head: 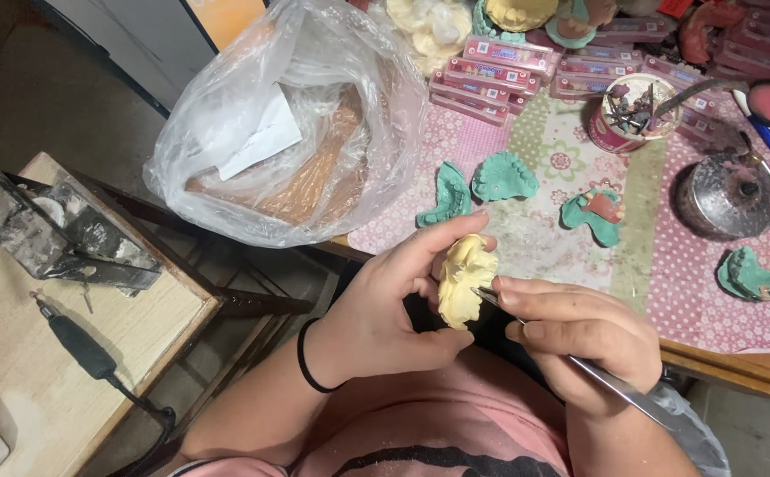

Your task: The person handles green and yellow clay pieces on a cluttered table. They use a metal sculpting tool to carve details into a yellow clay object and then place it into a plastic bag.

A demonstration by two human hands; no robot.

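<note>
Left hand (376, 309) fingers clamp the yellow dental cast (464, 280); right hand (584, 340) fingers pinch a metal carving tool (579, 362), tip touching the cast's 3 o'clock edge. Risk: sideways pressure could chip the plaster. Green casts (501, 177) lie at 12 o'clock.

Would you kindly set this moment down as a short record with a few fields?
Left hand: left hand holds a pale yellow dental cast between thumb and fingers.
Right hand: right hand grips a thin metal tool, its tip at the cast.
Table: floral cloth with four green dental casts, a metal pot, and a cup of burs.
Left side: clear plastic bag; black handpiece on a wooden bench.
</note>
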